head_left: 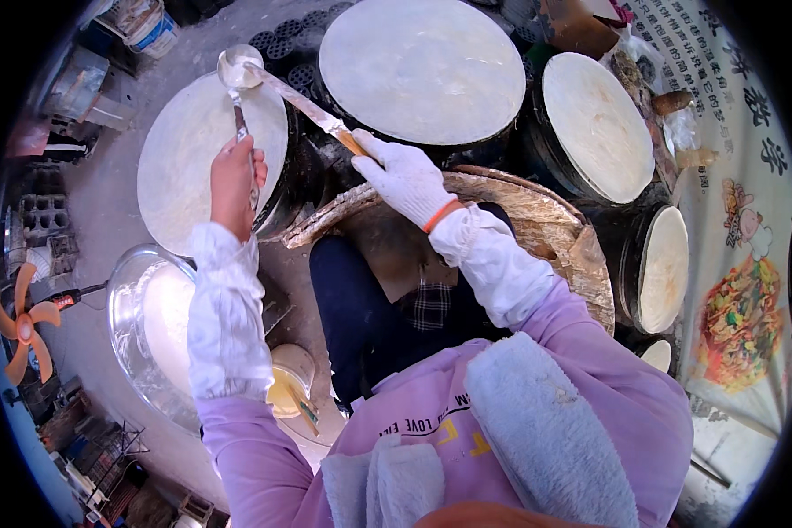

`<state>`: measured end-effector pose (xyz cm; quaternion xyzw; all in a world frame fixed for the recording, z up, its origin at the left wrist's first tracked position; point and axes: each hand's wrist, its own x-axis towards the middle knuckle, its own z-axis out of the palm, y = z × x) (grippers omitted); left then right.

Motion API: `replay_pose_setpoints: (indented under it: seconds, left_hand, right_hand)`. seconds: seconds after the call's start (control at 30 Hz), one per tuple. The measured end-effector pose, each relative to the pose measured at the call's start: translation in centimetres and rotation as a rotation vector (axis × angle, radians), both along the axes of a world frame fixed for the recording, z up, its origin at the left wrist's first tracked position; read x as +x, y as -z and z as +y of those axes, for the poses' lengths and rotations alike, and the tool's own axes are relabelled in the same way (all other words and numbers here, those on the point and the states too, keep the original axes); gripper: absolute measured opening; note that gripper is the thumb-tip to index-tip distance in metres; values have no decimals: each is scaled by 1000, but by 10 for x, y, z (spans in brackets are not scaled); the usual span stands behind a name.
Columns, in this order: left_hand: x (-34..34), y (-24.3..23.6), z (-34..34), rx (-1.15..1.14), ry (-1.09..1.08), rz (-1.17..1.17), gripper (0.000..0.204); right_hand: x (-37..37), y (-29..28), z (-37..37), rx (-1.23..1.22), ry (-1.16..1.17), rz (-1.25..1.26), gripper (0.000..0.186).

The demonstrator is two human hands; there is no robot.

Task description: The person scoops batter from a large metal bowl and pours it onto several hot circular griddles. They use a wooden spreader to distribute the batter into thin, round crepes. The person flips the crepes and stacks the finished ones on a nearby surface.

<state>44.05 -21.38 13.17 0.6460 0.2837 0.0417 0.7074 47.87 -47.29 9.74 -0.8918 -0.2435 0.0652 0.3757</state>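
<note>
Fingers [257, 167] of our bare left hand [231, 189] curl closed round the ladle [238, 104]; its head sits at the far rim of the left griddle [189, 167] (white-topped). Our gloved right hand [405, 179] grips the spatula [304, 106], fingers wrapped, tip at the ladle head. Bowl [125, 326] sits beside our left sleeve [231, 326].

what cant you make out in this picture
All in the head view:
Right side of the shiny bowl: hidden behind the left sleeve.
Most of the small pale disc: covered by the purple top.
Palm of the right hand: hidden beneath its gloved back.
Whether the flat blade touches the ladle: they overlap, contact too small to tell.
Clutter at lower left: too dark and small.
</note>
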Motion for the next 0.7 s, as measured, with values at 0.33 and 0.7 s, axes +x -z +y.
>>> replay_pose_setpoints:
  seconds: [0.33,0.7]
  left_hand:
    - [21,-21,72,-705,-12,-202,22]
    - [-21,-28,66,-430,-276,-196,25]
  right_hand:
    - [8,-15,29,156,-23,194,44]
    - [1,36,49,270,23,128,49]
